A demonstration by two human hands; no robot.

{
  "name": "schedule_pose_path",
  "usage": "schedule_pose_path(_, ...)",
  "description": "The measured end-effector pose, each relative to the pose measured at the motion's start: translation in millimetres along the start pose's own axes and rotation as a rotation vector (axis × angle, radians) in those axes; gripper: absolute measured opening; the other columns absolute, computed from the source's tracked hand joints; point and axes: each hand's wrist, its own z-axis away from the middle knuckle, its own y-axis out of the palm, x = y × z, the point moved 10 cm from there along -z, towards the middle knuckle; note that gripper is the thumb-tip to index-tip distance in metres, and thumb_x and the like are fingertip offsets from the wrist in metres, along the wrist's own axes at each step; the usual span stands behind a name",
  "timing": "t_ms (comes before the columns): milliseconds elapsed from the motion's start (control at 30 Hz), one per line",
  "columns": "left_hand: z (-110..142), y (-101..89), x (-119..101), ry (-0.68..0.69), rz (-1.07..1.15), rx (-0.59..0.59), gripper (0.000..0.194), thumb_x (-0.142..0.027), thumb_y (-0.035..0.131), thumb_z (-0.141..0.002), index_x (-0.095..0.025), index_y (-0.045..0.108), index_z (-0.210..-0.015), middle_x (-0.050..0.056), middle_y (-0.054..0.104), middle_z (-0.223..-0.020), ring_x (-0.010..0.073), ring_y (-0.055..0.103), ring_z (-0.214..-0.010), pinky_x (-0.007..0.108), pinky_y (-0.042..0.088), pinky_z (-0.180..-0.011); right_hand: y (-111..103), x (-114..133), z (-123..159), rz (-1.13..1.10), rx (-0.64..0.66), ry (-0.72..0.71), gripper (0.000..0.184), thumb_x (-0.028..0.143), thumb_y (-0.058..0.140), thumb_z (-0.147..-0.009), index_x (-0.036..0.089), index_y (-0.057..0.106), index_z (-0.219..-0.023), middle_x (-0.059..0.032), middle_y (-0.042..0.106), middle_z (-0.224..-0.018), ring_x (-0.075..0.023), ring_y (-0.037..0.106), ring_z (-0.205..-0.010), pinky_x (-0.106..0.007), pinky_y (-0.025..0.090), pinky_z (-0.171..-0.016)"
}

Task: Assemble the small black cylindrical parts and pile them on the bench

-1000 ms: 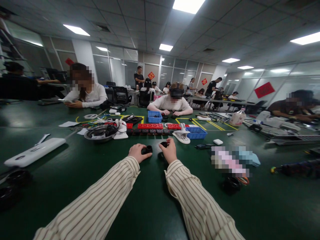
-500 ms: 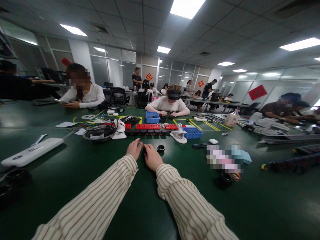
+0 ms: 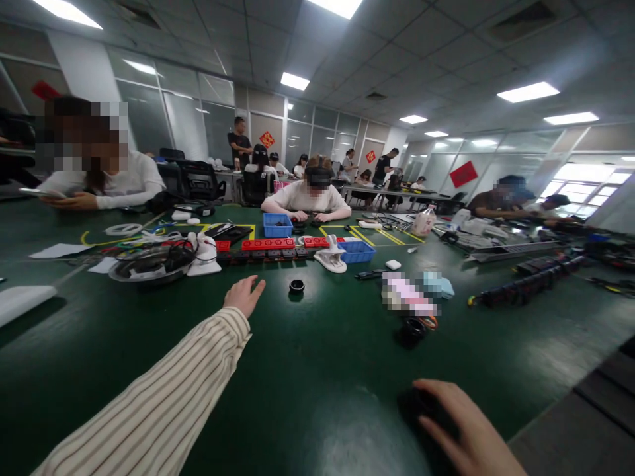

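My left hand [image 3: 244, 296] rests on the green tabletop with its fingers spread, and nothing shows in them. To its right, a small black ring-shaped part [image 3: 296, 286] sits on the table, apart from the hand. At the lower right, my right hand [image 3: 464, 426] curves its thumb and fingers around a dark object [image 3: 430, 404]. That object is black and partly covered by the fingers, with its outline lost in shadow, so its kind cannot be made out. A second black round part [image 3: 413, 328] lies farther up the table, by some orange wire.
Beyond my left hand are a row of red and black blocks [image 3: 268, 244], a white clip stand [image 3: 331, 254], blue bins [image 3: 358, 251] and a metal bowl [image 3: 149, 264] of cables. A long dark bar [image 3: 526, 281] lies right. A co-worker [image 3: 307, 195] sits opposite.
My right hand has moved from beside the left hand to the table's lower right, with a dark object in it. My left hand stays near the red blocks. The view has turned right.
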Motion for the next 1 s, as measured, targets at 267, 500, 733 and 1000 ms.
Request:
schedule_pose_path(267,5,-0.5,-2,0.012,-0.043,0.033,0.058,-0.053,0.028,-0.088,-0.014,0.048,-0.125,0.012,0.056,-0.121,0.027,0.048,-0.114,0.037,0.036,-0.098,-29,-116,-49,0.17,-0.172,0.345,0.043,0.047,0.051,-0.071,0.018,0.055,-0.103,-0.0108,0.065,-0.094,-0.0275,0.062,-0.086,-0.042,0.05,-0.076)
schedule_pose_path(500,5,2.6,-5,0.032,-0.064,0.06,0.058,-0.052,0.026,-0.089,-0.013,0.048,-0.125,0.012,0.057,-0.119,0.0273,0.05,-0.112,0.039,0.038,-0.095,-61,-118,-44,0.096,-0.433,0.41,0.063,0.062,0.055,-0.063,0.015,0.049,-0.104,-0.0133,0.062,-0.092,-0.0287,0.06,-0.083,-0.042,0.048,-0.073)
schedule_pose_path(733,5,3.8,-8,0.036,-0.103,0.069,0.057,-0.053,0.026,-0.088,-0.015,0.048,-0.125,0.012,0.057,-0.119,0.0286,0.051,-0.111,0.041,0.038,-0.094,-70,-37,-67,0.184,-0.426,0.18,0.046,0.057,0.042,-0.08,0.017,0.057,-0.096,-0.0112,0.062,-0.09,-0.0245,0.058,-0.082,-0.037,0.046,-0.073)
schedule_pose_path(1000,7,2.3,-10,0.038,-0.121,0.075,0.056,-0.053,0.027,-0.089,-0.016,0.048,-0.124,0.012,0.059,-0.118,0.028,0.051,-0.111,0.04,0.038,-0.094,-6,-55,-102,0.486,-0.048,0.128,0.042,0.043,0.055,-0.076,0.016,0.062,-0.107,-0.011,0.064,-0.105,-0.029,0.055,-0.1,-0.042,0.041,-0.088)
